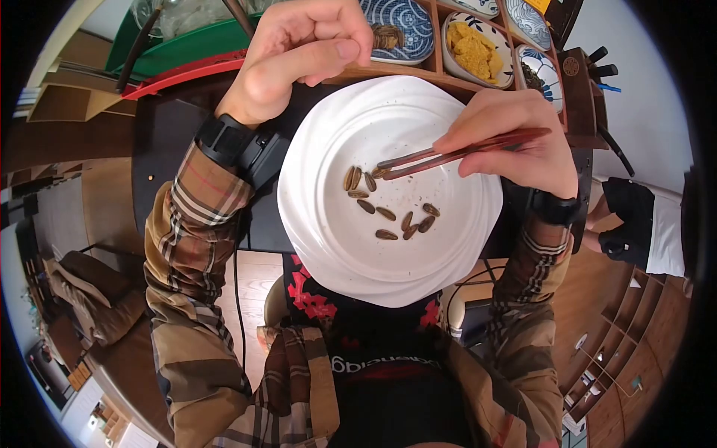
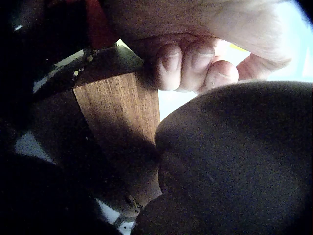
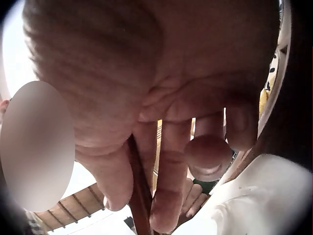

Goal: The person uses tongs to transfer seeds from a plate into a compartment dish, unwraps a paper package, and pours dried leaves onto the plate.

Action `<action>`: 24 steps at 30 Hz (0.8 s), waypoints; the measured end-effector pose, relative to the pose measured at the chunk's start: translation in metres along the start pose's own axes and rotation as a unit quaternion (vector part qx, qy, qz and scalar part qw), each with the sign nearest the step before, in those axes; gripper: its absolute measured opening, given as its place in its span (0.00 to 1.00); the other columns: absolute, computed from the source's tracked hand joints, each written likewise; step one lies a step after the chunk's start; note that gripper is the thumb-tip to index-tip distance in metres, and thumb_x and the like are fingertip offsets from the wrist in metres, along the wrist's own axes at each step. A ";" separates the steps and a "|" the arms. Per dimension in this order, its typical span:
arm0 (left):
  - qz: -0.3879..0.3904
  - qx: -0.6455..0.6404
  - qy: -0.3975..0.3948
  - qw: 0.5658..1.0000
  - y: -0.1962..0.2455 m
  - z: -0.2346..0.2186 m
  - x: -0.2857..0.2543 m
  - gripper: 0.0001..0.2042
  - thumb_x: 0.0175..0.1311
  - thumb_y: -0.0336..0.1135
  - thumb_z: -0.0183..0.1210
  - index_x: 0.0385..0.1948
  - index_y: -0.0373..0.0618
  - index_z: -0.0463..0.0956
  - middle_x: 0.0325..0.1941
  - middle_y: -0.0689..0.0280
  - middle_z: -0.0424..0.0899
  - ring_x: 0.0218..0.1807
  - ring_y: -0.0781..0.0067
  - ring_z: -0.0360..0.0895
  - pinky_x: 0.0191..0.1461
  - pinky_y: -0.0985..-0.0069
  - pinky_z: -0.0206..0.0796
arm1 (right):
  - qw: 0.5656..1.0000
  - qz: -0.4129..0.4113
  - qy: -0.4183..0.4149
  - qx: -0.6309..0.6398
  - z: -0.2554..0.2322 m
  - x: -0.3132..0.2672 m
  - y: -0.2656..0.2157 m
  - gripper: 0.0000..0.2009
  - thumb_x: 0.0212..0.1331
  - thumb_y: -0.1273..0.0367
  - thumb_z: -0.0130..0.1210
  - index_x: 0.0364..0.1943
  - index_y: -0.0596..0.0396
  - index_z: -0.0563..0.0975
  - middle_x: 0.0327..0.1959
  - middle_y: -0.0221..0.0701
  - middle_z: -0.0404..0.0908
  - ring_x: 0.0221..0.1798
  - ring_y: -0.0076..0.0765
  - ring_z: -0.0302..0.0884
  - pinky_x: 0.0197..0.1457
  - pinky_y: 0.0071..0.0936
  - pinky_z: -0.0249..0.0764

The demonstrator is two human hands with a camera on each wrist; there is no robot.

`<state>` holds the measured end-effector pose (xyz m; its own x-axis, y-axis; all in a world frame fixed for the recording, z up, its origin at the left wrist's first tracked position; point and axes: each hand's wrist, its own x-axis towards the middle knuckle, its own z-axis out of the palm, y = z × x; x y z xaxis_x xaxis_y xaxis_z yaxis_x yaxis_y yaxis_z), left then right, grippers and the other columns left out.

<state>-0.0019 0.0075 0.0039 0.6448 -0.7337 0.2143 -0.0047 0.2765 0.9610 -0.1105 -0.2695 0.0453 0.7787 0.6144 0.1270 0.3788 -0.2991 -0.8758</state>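
A white bowl [image 1: 321,261] with a wavy rim holds several brown striped seeds [image 1: 386,234], some grouped at the left and some lower in its base. My right hand [image 1: 523,134] grips reddish-brown wooden chopsticks [image 1: 441,159] over the right side of the bowl. Their tips lie around or beside one seed [image 1: 379,172]; whether they touch it I cannot tell. My left hand [image 1: 302,56], above the bowl's upper left rim, is loosely curled with nothing visible in it. Its fingers [image 2: 195,66] show near a wooden edge [image 2: 122,107] in the left wrist view.
Behind the bowl a wooden compartment tray [image 1: 427,75] holds patterned dishes, one with yellow food [image 1: 474,52] and one with a brown bundle [image 1: 387,36]. A green container [image 1: 168,63] with a red edge stands at the upper left. A person in black and white [image 1: 646,228] is at the right.
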 end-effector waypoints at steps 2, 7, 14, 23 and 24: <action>0.000 0.003 0.001 1.000 0.000 0.000 0.000 0.06 0.68 0.31 0.59 0.34 0.37 0.77 0.23 0.72 0.77 0.21 0.90 0.61 0.24 0.86 0.44 | 1.000 0.004 -0.001 0.000 0.002 0.002 0.000 0.14 0.44 0.76 0.74 0.39 0.59 0.88 0.37 0.36 0.88 0.38 0.34 0.82 0.41 0.28 0.74; -0.006 0.003 0.001 1.000 0.000 -0.001 0.000 0.07 0.68 0.32 0.59 0.34 0.37 0.78 0.23 0.72 0.78 0.21 0.90 0.61 0.25 0.86 0.44 | 1.000 0.004 -0.001 -0.002 0.004 0.002 0.002 0.14 0.44 0.76 0.74 0.39 0.58 0.88 0.35 0.35 0.89 0.38 0.34 0.81 0.42 0.28 0.73; -0.003 0.004 0.002 1.000 -0.001 -0.001 0.001 0.07 0.67 0.32 0.60 0.34 0.37 0.78 0.24 0.72 0.78 0.21 0.90 0.62 0.24 0.86 0.44 | 1.000 0.002 0.008 -0.004 0.004 0.003 0.004 0.13 0.46 0.76 0.73 0.39 0.58 0.88 0.36 0.34 0.88 0.38 0.34 0.82 0.42 0.28 0.74; -0.005 0.000 -0.002 1.000 -0.002 -0.002 0.001 0.07 0.68 0.32 0.60 0.34 0.37 0.78 0.24 0.72 0.78 0.21 0.90 0.62 0.24 0.86 0.45 | 0.999 0.022 0.024 -0.041 -0.001 0.000 0.002 0.09 0.56 0.77 0.69 0.42 0.58 0.87 0.36 0.32 0.87 0.36 0.22 0.81 0.38 0.19 0.75; -0.002 -0.001 -0.003 1.000 -0.002 -0.002 0.002 0.07 0.68 0.32 0.60 0.35 0.37 0.78 0.24 0.72 0.78 0.21 0.90 0.62 0.24 0.86 0.45 | 0.999 0.013 0.025 -0.030 0.001 0.001 0.003 0.09 0.56 0.77 0.69 0.42 0.58 0.87 0.36 0.32 0.87 0.36 0.22 0.81 0.38 0.19 0.75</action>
<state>0.0006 0.0068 0.0018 0.6398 -0.7388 0.2118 -0.0014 0.2744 0.9616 -0.1087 -0.2687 0.0421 0.8122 0.5689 0.1292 0.3866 -0.3590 -0.8495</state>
